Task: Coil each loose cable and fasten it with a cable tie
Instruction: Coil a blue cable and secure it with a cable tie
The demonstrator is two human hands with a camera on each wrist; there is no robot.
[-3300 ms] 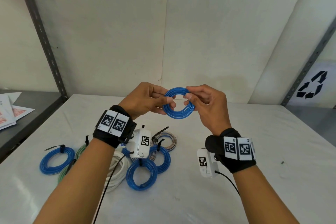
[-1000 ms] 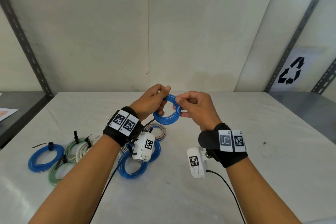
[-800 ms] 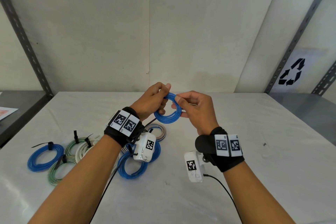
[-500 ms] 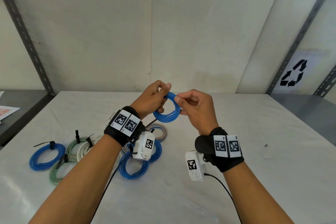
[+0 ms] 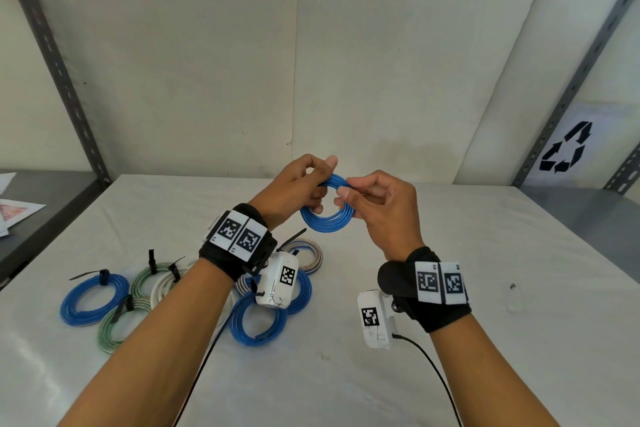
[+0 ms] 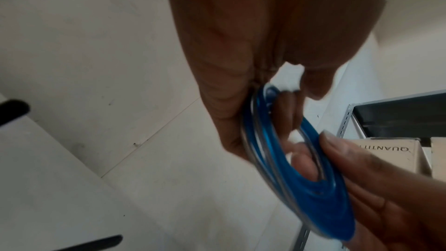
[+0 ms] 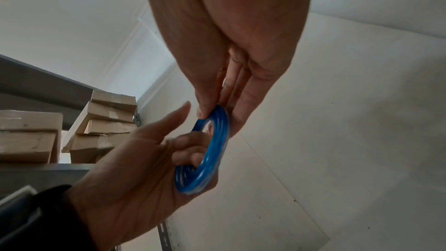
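Since a moment ago I see little change: both hands have kept the coil raised, my view only tilting slightly. Beneath lies the white table (image 5: 485, 340), bearing tied coils at my left: a blue coil (image 5: 91, 298), a green coil (image 5: 116, 326) and others heaped by them. My left hand (image 5: 294, 189) grasps the blue cable coil (image 5: 327, 218) at its left rim, fingers hooked through the ring. My right hand (image 5: 381, 208) pinches the right rim between thumb and fingers, above the table.
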